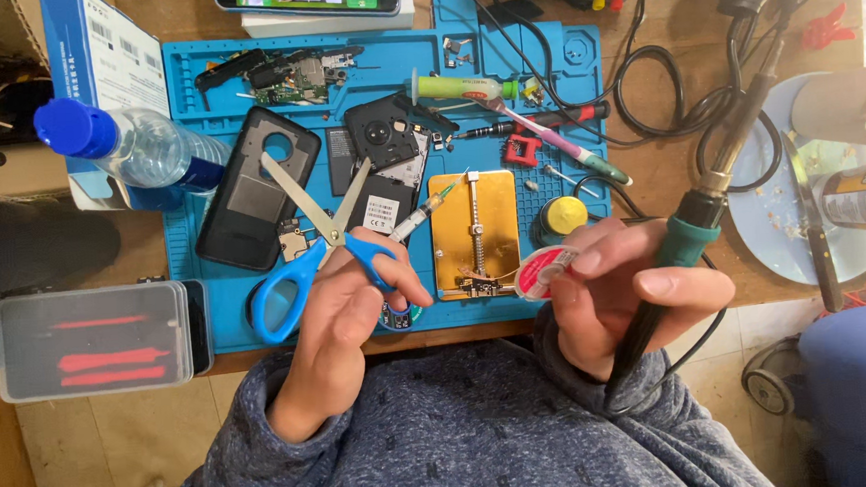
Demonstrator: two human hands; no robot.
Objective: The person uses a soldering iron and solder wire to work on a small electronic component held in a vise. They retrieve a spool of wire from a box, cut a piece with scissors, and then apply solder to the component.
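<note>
While I lean over the counter [679, 173], my left hand [343, 324] is curled around the blue-handled scissors [318, 243], fingers through one loop, with the blades spread wide and pointing up over the blue work mat [202, 62]. The blade tips lie above a black phone back cover [249, 190] and a dark opened phone body [387, 141]. My right hand [627, 297] is closed on two things at once: the green-gripped soldering iron [697, 222], whose black handle runs down past my palm and whose metal shaft rises up to the right, and a small round spool [545, 270] with a white and red face pinched at my fingertips. Just beside the spool, on the mat, sits a gold-coloured holder plate [472, 226] with a small part clamped at its lower edge. A thin syringe [421, 214] lies between the scissors and that plate. A clear plastic bottle with a blue cap [131, 142] lies at the mat's left edge, and a translucent box with red tools [88, 340] rests near my left elbow. A pink-handled tool [557, 146] lies slantwise above the plate.
</note>
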